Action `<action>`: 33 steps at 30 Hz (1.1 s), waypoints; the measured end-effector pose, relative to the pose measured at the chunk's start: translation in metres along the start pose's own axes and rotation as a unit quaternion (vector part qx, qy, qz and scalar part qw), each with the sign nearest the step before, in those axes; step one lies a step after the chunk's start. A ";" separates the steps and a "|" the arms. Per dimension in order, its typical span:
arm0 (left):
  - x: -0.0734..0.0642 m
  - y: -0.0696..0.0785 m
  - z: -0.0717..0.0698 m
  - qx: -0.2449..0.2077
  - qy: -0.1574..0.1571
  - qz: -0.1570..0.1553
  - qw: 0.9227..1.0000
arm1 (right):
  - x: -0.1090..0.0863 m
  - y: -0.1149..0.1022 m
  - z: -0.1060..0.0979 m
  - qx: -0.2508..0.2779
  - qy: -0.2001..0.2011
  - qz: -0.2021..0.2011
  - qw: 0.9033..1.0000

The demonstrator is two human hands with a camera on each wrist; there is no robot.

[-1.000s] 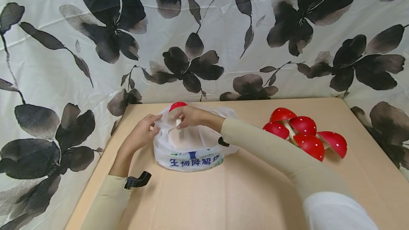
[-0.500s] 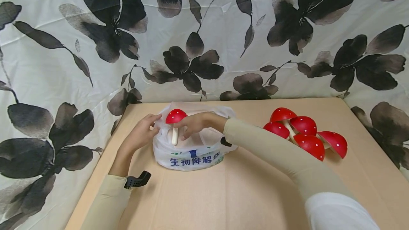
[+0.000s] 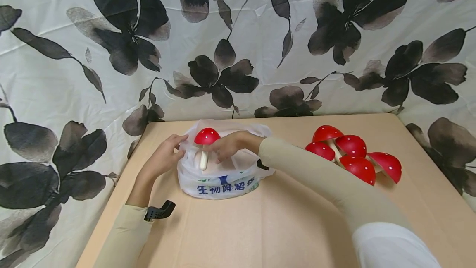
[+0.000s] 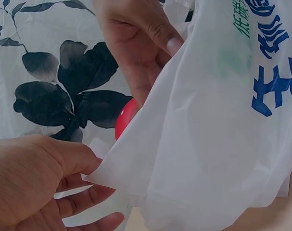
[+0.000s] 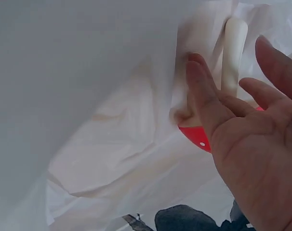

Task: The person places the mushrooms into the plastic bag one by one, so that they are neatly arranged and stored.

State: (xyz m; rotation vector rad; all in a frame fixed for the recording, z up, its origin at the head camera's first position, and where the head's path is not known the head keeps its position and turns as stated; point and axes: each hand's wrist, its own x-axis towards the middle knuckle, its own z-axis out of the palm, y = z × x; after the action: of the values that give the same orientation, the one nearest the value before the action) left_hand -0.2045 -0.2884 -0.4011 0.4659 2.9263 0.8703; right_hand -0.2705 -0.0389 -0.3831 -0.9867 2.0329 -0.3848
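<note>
A white plastic bag (image 3: 227, 177) with blue and green lettering sits open on the table. Inside its mouth lies a toy mushroom (image 3: 207, 136), with a red, white-dotted cap towards the far side and a pale stem towards the person. My left hand (image 3: 165, 155) pinches the bag's left rim between thumb and forefinger, as the left wrist view shows. Reaching into the bag from the right, my right hand (image 3: 232, 144) is beside the mushroom's stem. In the right wrist view its fingers (image 5: 204, 91) are loosely extended, the thumb stands apart, and part of the red cap is hidden behind the hand.
Several more red-capped mushrooms (image 3: 351, 146) lie in a cluster on the right of the wooden table (image 3: 290, 226), beyond my right forearm. A white cloth (image 3: 260, 32) with dark flowers hangs behind the table's far edge.
My right hand has let go of the mushroom, which came down into the bag's mouth with its cap nearer the person. That hand shifted slightly right; my left hand kept its place on the rim.
</note>
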 end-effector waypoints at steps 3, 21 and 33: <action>0.000 0.001 -0.001 0.001 0.000 0.003 1.000 | 0.004 0.001 0.001 -0.016 -0.004 0.003 1.000; 0.001 0.002 0.003 0.005 0.007 0.003 1.000 | 0.002 0.009 -0.003 -0.033 -0.010 -0.004 0.999; -0.001 0.003 0.003 0.006 0.015 0.008 1.000 | -0.004 0.012 -0.029 0.112 0.237 -0.030 0.964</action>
State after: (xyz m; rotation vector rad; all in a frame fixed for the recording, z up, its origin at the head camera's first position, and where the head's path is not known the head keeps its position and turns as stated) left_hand -0.2026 -0.2846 -0.4021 0.4814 2.9610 0.8707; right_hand -0.2984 -0.0299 -0.3698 -0.8745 2.3154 -0.9379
